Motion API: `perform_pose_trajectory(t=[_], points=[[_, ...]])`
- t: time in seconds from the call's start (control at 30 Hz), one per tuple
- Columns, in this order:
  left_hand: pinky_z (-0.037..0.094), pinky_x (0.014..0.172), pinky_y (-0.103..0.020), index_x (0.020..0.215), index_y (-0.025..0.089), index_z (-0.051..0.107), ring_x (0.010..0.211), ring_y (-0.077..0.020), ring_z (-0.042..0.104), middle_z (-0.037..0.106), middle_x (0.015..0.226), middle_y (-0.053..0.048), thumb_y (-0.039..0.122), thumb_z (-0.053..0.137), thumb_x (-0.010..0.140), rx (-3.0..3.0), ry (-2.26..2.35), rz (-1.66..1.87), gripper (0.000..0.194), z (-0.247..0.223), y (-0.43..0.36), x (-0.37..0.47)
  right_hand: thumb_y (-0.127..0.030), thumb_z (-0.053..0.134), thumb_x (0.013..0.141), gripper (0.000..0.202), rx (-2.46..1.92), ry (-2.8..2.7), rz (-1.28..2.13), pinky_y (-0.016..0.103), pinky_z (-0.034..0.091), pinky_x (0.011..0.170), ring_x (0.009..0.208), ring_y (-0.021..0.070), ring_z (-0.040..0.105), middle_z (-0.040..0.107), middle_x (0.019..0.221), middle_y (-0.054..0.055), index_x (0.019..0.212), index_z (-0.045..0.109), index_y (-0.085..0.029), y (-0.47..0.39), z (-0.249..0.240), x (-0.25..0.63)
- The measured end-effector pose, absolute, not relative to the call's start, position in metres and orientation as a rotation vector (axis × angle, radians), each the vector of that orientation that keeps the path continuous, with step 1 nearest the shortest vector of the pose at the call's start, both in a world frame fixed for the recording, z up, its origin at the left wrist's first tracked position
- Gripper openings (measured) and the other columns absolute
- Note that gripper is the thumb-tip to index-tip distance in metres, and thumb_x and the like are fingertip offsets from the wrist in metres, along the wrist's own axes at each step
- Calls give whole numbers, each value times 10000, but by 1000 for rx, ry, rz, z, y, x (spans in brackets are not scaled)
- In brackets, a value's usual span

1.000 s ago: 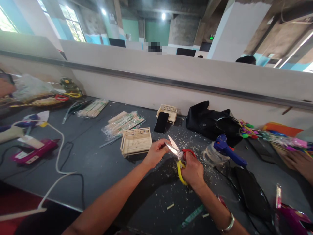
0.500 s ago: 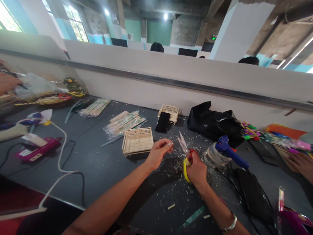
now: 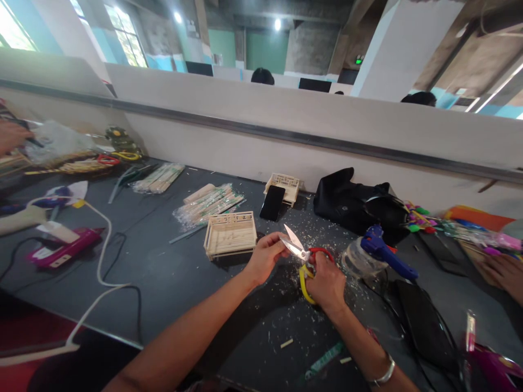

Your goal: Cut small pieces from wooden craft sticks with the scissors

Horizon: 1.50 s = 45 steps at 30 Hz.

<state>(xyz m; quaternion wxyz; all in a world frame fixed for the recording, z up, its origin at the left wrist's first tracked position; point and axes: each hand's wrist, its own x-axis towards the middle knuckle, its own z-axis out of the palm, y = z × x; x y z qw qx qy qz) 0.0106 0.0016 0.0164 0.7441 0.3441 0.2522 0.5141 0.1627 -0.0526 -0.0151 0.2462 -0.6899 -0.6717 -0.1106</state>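
My right hand (image 3: 328, 281) grips a pair of scissors (image 3: 301, 252) with one red and one yellow handle loop, and the blades stand apart. The lower blade reaches my left hand (image 3: 265, 256), whose thumb and fingers are pinched together. Whatever lies in that pinch is too small or hidden to make out. Just left of this hand sits a small model bench of thin wooden sticks (image 3: 231, 235). Behind it, a black phone (image 3: 272, 203) leans against a second stick-built model (image 3: 287, 185).
Tiny clippings are strewn over the dark table (image 3: 171, 305). Packs of wooden sticks (image 3: 210, 204) lie at the back left. A blue glue gun (image 3: 384, 251) rests on a clear plastic container (image 3: 356, 257), before a black bag (image 3: 351, 201). Another person's hand (image 3: 506, 275) is at far right.
The scissors have swung leftward and their blades have opened wider, now meeting the fingertips of my left hand. My left hand has hardly moved.
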Motion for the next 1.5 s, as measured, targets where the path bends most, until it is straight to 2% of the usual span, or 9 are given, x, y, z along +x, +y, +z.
perform_pose_trajectory(t=[0.27, 0.57, 1.07, 1.37, 1.5], points=[[326, 522, -216, 591, 136, 624, 506, -80, 453, 541, 517, 19, 269, 770, 543, 740, 545, 1116, 204, 18, -2, 12, -147, 525, 611, 172, -1829, -1840, -382, 239, 307, 551, 622, 160, 548, 608, 670, 6, 763, 492, -219, -52, -17, 164], [387, 542, -226, 579, 153, 584, 494, -82, 438, 506, 503, 32, 251, 736, 564, 721, 554, 1103, 182, 22, -6, 12, -131, 496, 590, 176, -1767, -1841, -522, 249, 312, 555, 600, 161, 523, 574, 638, 4, 735, 456, -223, -52, -13, 162], [469, 593, -248, 596, 160, 590, 551, -118, 572, 599, 576, 12, 236, 738, 532, 658, 590, 1101, 178, 20, -8, 14, -141, 464, 628, 135, -1729, -1807, -724, 268, 343, 577, 609, 181, 506, 553, 632, 22, 738, 461, -220, -50, -13, 161], [477, 558, -226, 605, 154, 580, 547, -112, 575, 610, 581, 5, 225, 763, 519, 587, 556, 1092, 215, 18, -6, 14, -131, 485, 614, 139, -1759, -1828, -630, 252, 313, 558, 588, 158, 494, 540, 620, 11, 728, 502, -208, -50, -17, 163], [487, 580, -239, 610, 152, 587, 575, -125, 591, 618, 594, 3, 210, 752, 542, 573, 538, 1095, 187, 15, -4, 14, -138, 476, 644, 110, -1823, -1839, -611, 252, 318, 554, 587, 164, 500, 550, 607, 17, 720, 507, -212, -51, -15, 162]])
